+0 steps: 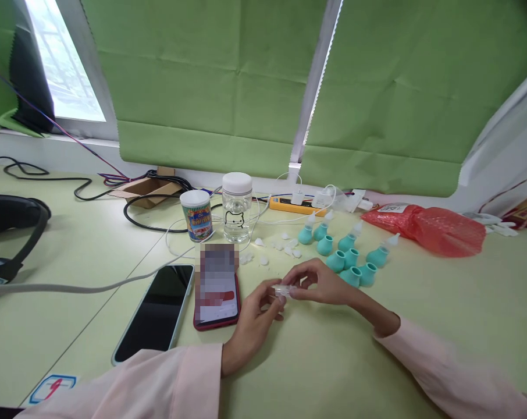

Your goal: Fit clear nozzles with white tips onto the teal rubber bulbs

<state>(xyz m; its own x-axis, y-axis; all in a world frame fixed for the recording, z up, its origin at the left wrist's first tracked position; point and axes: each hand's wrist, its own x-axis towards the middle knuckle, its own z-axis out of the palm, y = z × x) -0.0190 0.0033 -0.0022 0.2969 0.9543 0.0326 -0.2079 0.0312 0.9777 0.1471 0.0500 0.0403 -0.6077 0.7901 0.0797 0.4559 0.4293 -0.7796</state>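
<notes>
Clear plastic tip is held just above the bench, its long axis running 9 to 3 o'clock between the two hands. Left hand, coming from 7 o'clock, has its grip pinched on the 9 o'clock end; right hand clamps the 3 o'clock end (both equally near). Teal bulbs stand just beyond at 1 o'clock, white tips at 12

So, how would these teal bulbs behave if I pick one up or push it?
The teal bulbs look like soft rubber, so likely light and squashy. Their round bodies may roll once tipped. Those with narrow white tips probably topple easily.
</notes>
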